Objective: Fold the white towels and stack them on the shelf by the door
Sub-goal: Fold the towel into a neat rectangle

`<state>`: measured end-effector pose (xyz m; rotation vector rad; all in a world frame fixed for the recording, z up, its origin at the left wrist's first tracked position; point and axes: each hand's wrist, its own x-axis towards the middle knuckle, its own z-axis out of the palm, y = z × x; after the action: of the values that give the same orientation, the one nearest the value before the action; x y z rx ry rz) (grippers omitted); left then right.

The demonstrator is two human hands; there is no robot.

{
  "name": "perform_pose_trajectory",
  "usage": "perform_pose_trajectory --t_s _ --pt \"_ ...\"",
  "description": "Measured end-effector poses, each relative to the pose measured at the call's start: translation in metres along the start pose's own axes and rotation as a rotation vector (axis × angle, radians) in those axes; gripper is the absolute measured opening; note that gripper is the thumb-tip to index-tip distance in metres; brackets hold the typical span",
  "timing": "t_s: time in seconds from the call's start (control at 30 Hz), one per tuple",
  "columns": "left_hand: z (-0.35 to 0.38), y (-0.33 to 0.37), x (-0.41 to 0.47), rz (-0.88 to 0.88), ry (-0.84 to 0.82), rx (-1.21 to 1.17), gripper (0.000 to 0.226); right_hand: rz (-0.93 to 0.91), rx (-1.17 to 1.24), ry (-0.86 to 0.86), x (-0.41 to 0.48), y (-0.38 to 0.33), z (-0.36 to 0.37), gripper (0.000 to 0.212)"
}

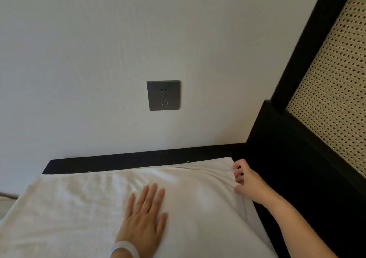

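Towel: white towel (79, 208) lies spread over a dark table (138, 158), its far edge just short of the wall and its right edge beside a black frame (309, 50) with a cane panel (336, 99).
Left grip: left grip (145, 216) lies flat on the middle of the cloth with fingers straight and spread, grasping nothing, only pressing down; a pale bangle (124, 248) sits at the wrist.
Right grip: right grip (247, 182) is clenched onto the towel's right edge near the far corner, where the fingers (238, 167) curl round a bunched fold of cloth.
Wall: a grey socket (163, 95) sits above the table, well apart from both hands.
Handling: the cloth looks light, soft and limp, with creases running toward the pinched edge; it will likely sag and drag unless one part is pinned.
Where to hold: corners and hems seem best, taken as a pinch through the full thickness, with a flat palm anchoring the middle.
Stage: folding appears barely begun; the shelf by the door is out of view.
Risk: pulling hard on one corner may skew the edges.
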<state>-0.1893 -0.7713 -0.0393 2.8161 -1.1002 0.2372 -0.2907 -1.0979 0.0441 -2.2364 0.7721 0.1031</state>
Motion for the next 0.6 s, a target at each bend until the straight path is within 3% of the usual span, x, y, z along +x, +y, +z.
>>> perform_pose_trajectory --t_s 0.17,0.33,0.47,0.6 --pt "0.0 0.0 0.0 -0.006 -0.008 -0.018 0.061 -0.11 -0.175 -0.106 0.007 0.001 -0.005 0.039" --pt "-0.001 0.002 0.0 -0.014 0.0 -0.066 0.062 -0.085 0.0 -0.11 0.021 -0.005 -0.013 0.015" --pt "-0.004 0.001 0.002 -0.016 -0.011 -0.078 0.065 -0.089 0.183 0.086 0.05 -0.019 -0.036 0.019" --pt "-0.007 0.002 0.002 -0.019 -0.04 -0.083 0.065 -0.029 0.072 0.05 0.079 -0.022 -0.025 0.012"
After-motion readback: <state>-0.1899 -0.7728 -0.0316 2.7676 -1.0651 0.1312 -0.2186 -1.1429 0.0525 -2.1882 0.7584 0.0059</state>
